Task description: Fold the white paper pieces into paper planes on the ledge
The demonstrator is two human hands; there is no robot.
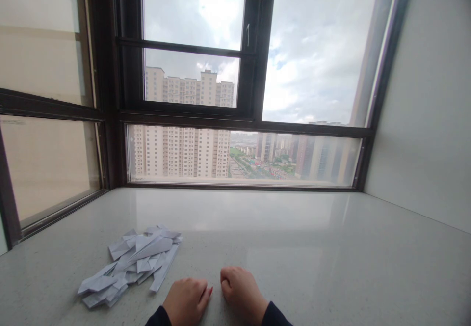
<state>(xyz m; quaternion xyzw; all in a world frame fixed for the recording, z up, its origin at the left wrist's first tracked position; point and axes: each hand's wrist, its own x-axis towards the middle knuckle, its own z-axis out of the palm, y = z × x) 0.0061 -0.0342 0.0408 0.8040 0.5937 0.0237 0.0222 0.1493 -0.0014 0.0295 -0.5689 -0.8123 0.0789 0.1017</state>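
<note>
My left hand [187, 300] rests closed on the pale speckled sill [316, 262] at the bottom middle, its thumb lying along the curled fingers. Just to its right, a small gap apart, my right hand [241, 289] is curled into a loose fist on the same surface. Neither hand shows anything in it. A heap of folded white paper pieces [142, 255] lies to the left, nearest my left hand but not touched by it. The pieces overlap in a loose pile.
Dark window frames [243, 125] stand along the back and left edges of the sill, with tall buildings [184, 151] outside the glass. A plain white wall [430, 120] bounds the right side.
</note>
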